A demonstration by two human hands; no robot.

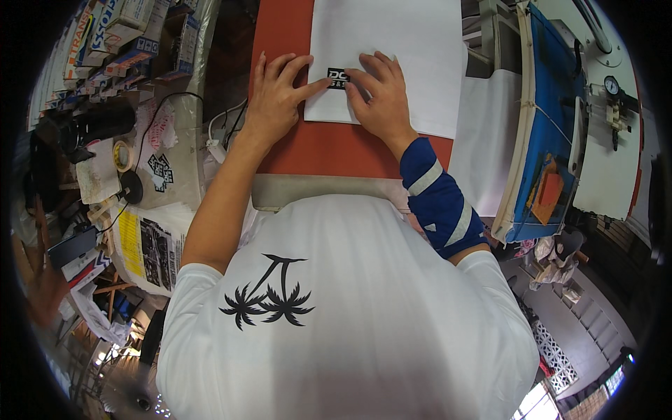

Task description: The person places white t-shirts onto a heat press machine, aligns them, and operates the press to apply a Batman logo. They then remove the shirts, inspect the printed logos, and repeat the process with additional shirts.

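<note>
Toward twelve o'clock, the black label (339,78) lies on the white sheet (392,35), left hand (278,91) at its nine, right hand (381,94) at its three, both spread wide at its edges; light, even pressure should keep it flat and square.

White, red and blue dominate

Label (339,79): black, white lettering. Sheet (423,105): plain white. Board (329,152): solid orange-red. Shirt (392,294): white, black palm-tree print. Right forearm sleeve (437,201): dark blue, slanting white bands. Framed panel (551,91): bright blue, cream edge; orange piece (550,190) on it. Tape roll (116,155): yellow. Sticker (160,173) at left: black-and-white.
</note>
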